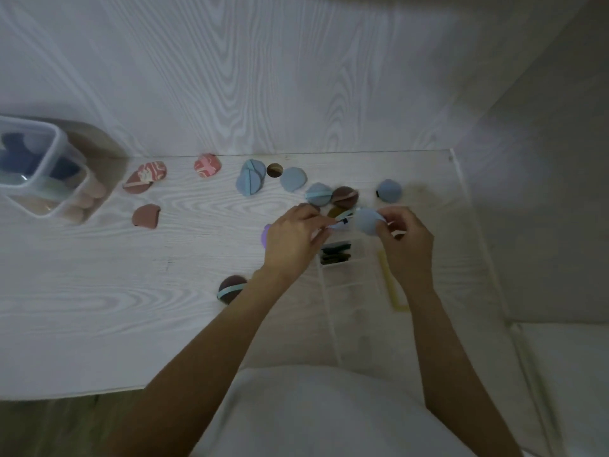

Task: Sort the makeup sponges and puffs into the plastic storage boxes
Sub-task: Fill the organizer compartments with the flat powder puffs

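Both hands hold one blue puff above the table.
Right hand (407,240) grips the blue puff (368,220); left hand (293,239) pinches its ribbon, over the clear storage box (342,278) near the table's right edge.

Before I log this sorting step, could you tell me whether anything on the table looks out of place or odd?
Nothing looks damaged or spilled. Loose puffs lie scattered on the table, as unsorted items would. One brown puff sits apart, nearer the person. The left hand and right hand both hold a blue puff.
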`<state>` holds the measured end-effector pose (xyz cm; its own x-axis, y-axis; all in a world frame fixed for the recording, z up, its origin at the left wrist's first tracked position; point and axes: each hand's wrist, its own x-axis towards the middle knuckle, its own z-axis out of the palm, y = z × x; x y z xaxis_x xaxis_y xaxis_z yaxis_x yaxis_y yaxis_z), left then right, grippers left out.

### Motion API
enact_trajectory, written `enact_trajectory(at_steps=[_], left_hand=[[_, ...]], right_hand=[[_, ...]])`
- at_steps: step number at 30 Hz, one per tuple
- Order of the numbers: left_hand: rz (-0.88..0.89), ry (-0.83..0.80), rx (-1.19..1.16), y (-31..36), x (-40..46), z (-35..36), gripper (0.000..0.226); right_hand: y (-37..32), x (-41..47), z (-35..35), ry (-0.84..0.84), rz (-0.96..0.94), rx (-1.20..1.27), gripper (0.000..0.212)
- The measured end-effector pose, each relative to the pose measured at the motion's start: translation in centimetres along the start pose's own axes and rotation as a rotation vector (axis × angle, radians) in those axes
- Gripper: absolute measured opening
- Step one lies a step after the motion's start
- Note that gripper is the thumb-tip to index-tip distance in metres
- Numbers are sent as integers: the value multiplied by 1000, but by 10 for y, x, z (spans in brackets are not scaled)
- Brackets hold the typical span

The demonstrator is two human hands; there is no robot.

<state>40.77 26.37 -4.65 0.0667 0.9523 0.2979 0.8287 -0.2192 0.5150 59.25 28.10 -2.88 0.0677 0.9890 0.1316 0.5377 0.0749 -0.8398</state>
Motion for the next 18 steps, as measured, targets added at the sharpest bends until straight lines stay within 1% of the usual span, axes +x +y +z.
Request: enact_trajectory(at_steps=[2, 5, 8, 10, 14, 16, 18], left_hand=[[64, -41, 72, 2, 5, 9, 14], [87, -123, 140, 1, 7, 13, 12], [101, -167, 167, -2, 5, 17, 2], [106, -183, 165, -3, 1, 19, 5], [109, -182, 142, -6, -4, 19, 12], [110, -171, 135, -8, -7, 18, 17], [125, -148, 132, -10, -9, 20, 21]], right_hand=[[6, -8, -5, 34, -10, -22, 7], [5, -8, -14, 80, -30, -48, 8], [0, -4, -17, 73, -46, -53, 7], [-2, -1, -13, 43, -82, -48, 7], [-1, 9, 2, -39, -231, -90, 6], [1, 13, 10, -132, -295, -154, 5], [6, 16, 18, -222, -357, -281, 5]])
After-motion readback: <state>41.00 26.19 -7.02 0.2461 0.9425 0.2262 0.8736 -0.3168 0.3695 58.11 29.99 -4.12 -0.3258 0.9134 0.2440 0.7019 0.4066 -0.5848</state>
